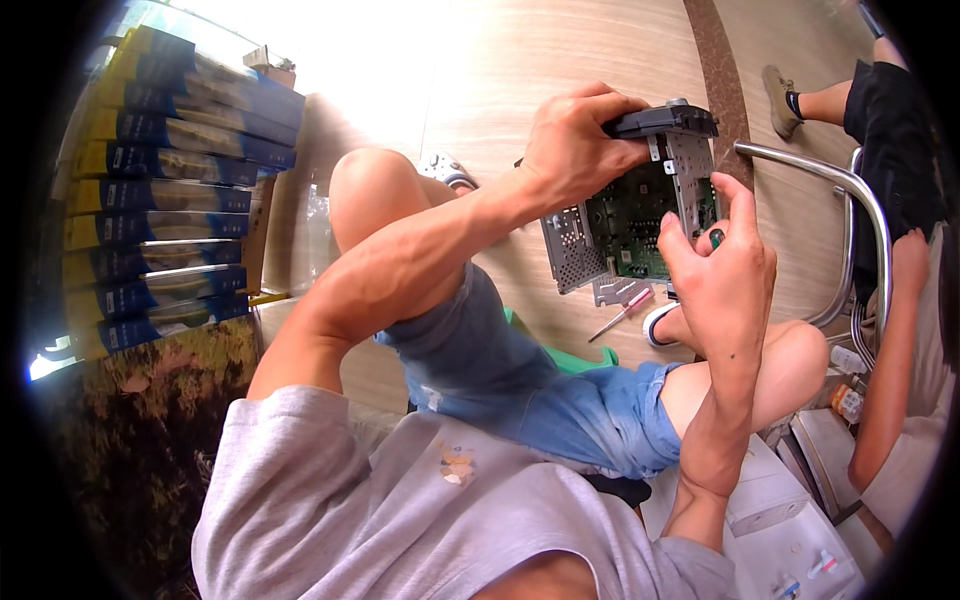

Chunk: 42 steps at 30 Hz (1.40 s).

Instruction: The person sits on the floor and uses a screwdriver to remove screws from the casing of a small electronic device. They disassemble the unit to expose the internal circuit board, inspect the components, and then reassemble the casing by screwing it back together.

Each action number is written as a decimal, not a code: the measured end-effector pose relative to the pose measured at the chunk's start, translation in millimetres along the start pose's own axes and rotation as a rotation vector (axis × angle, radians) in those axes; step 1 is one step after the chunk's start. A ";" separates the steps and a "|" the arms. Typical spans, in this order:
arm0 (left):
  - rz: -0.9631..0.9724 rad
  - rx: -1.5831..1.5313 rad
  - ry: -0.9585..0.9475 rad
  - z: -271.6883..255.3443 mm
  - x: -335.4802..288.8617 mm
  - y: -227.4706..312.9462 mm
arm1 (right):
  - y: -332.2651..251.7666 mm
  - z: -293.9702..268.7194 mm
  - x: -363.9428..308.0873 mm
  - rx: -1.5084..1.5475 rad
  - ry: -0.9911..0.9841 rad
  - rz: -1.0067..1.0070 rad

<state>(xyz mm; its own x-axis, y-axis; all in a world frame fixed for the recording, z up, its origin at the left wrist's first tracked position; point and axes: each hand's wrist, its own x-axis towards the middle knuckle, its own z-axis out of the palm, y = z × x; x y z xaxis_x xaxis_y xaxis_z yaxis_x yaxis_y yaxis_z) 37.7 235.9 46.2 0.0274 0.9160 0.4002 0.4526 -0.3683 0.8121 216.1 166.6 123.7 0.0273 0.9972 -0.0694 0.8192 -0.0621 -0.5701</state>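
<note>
— What is gripped, nearest first?
— A green-tipped screwdriver (716, 238) is pinched in the right hand (722, 275), probably set against the circuit-board chassis (630, 225) just beyond its fingers.
— And farther out?
— The chassis is clamped at its dark top edge by the left hand (572, 150), steadied for the tool. Below it, a red-handled screwdriver (622, 315) is left on the floor.

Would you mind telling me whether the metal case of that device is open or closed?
Open: the metal case leaves the green circuit board fully exposed.
</note>
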 end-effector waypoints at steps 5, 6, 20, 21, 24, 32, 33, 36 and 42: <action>-0.027 0.017 -0.015 6.4 -1.8 -4.4 | 15.9 19.7 5.1 0.095 0.066 -0.105; -0.018 0.029 -0.021 6.5 -2.3 -6.3 | 17.4 22.4 8.8 0.075 0.066 -0.112; 0.036 0.091 -0.069 6.7 16.3 4.7 | 14.8 -2.9 22.5 0.274 0.143 -0.068; 0.070 0.132 -0.097 5.8 17.1 6.3 | 18.9 -4.1 23.7 0.293 0.153 -0.061; 0.070 0.135 -0.116 2.6 14.2 4.9 | 35.3 -4.5 26.6 0.359 0.184 -0.048; -0.575 -0.139 -0.241 -11.9 -14.7 -32.9 | 47.2 -28.4 26.2 0.557 0.266 0.019; -0.787 -0.473 -0.393 -8.4 -19.4 -32.3 | 50.1 -27.5 28.9 0.591 0.281 0.014; -1.018 -1.027 -0.473 37.0 -43.7 -23.3 | 51.3 -25.3 31.4 0.636 0.287 0.051; -0.896 -1.341 -0.599 40.6 -32.5 -29.4 | 73.9 -36.5 28.7 0.687 0.331 0.100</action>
<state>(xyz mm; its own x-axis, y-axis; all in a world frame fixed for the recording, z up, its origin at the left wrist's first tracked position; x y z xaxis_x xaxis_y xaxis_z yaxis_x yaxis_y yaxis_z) 59.8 223.4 -7.9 0.6457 0.7066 -0.2894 -0.4833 0.6716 0.5616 298.3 192.1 109.4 0.3411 0.9392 0.0398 0.2671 -0.0562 -0.9620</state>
